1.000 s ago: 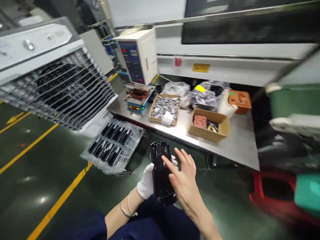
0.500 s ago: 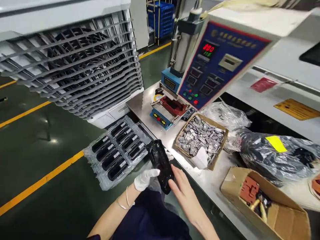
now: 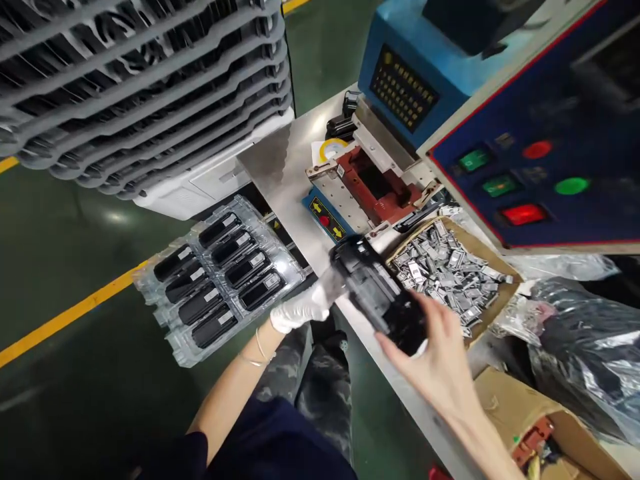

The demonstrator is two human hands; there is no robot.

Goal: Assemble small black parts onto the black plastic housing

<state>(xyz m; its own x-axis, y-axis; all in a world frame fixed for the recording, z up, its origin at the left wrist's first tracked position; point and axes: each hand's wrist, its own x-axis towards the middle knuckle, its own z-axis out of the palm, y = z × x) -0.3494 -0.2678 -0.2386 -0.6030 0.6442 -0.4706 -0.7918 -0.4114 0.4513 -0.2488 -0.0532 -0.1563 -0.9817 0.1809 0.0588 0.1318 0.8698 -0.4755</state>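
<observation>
Gloved left hand [image 3: 303, 308] grips near end of black housing [image 3: 379, 295]; bare right hand [image 3: 434, 357] cups far end from below. Housing above bench [image 3: 280, 167] edge, long axis diagonal, upper-left to lower-right.

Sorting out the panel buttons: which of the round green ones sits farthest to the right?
The plain round green button, right of the red rectangular one. The other two green buttons are squarer and lie further left on the dark blue panel.

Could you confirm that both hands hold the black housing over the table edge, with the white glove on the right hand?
Not quite: the head view shows the white glove on the left hand; the right hand is bare. Both do hold the black housing.
</observation>
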